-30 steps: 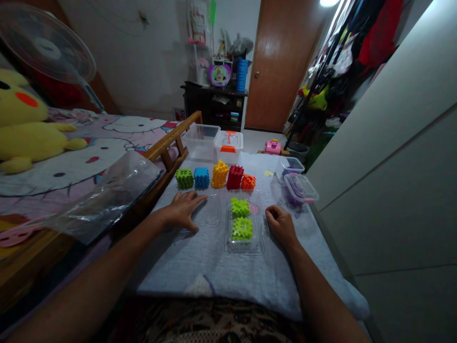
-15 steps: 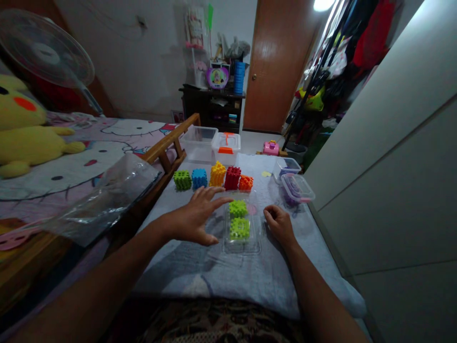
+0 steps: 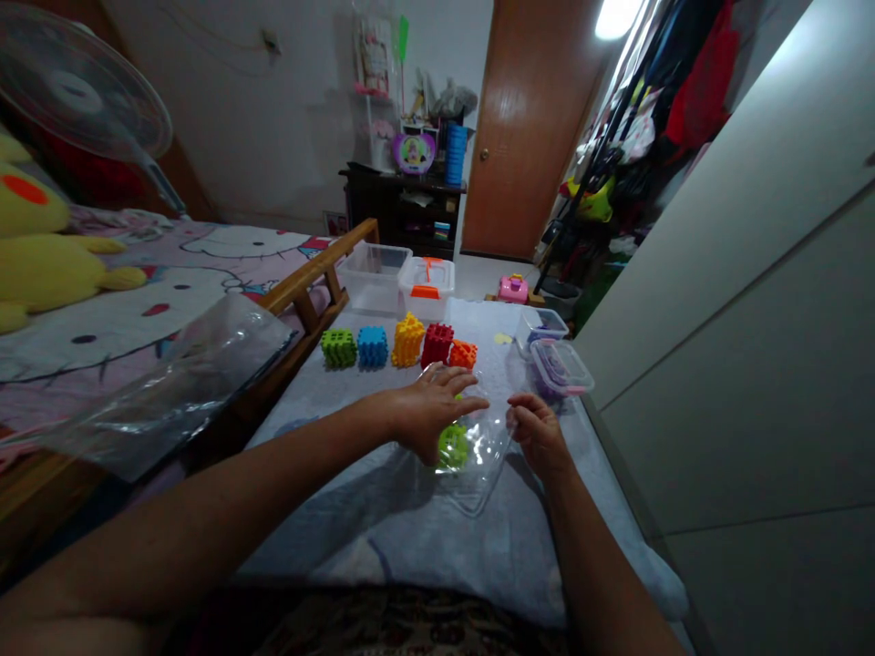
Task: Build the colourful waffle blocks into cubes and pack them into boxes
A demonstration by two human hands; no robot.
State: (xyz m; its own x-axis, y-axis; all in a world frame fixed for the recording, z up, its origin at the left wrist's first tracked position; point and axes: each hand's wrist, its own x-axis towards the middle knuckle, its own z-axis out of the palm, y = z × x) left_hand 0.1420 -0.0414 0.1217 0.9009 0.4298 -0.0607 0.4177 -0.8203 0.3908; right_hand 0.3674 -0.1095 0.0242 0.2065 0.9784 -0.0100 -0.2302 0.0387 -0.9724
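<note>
A clear plastic container (image 3: 473, 492) lies in front of me on the cloth-covered surface, its near corner pointing towards me. Light green interlocking blocks (image 3: 452, 446) show through the clear plastic, partly covered by my left hand. My left hand (image 3: 437, 408) is spread over the container's left side with fingers stretched out to the right; whether it presses on the plastic I cannot tell. At the container's right edge, my right hand (image 3: 537, 430) has thumb and fingers pinched on the rim. Behind stand stacks of blocks: green (image 3: 340, 348), blue (image 3: 373, 347), yellow (image 3: 408, 341), red (image 3: 437, 345) and orange (image 3: 463, 354).
Two clear boxes, one open (image 3: 375, 273) and one with orange latches (image 3: 427, 284), stand at the far edge. Small tubs with purple contents (image 3: 561, 367) sit at the right. A wooden rail (image 3: 307, 287) borders the left, and a pale cabinet (image 3: 738, 319) the right.
My left hand has moved right, over the container and blocks. My right hand has closed on the container's right edge, and the plastic has turned and tilted.
</note>
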